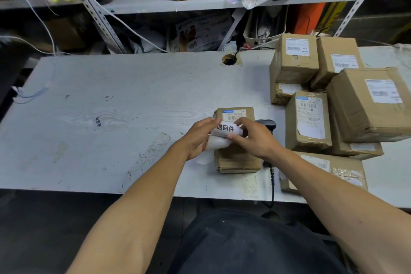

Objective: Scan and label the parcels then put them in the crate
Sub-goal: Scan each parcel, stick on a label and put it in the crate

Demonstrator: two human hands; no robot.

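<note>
Parcel: small cardboard box flat on the desk, centre of frame, slightly right; printed shipping label at its far end.
Sticker: white label strip with black characters, held just above the parcel's top, between both hands; a pale backing piece curls below it.
Left hand: comes in from lower left, fingers curled on the strip's left end, thumb on top; grasping it.
Right hand: comes in from lower right, thumb and fingertips pinching the strip's right end; hand lies over the parcel's right half.
Scanner: dark handheld scanner on the desk just right of the parcel, partly hidden behind the right hand; its cable runs toward the near desk edge.
Stack: brown boxes piled at right of frame, well labelled, near but apart from the parcel.
Shelf: metal shelf across the top of frame, crowded with bags and cartons.
Crate: cannot tell where.
</note>
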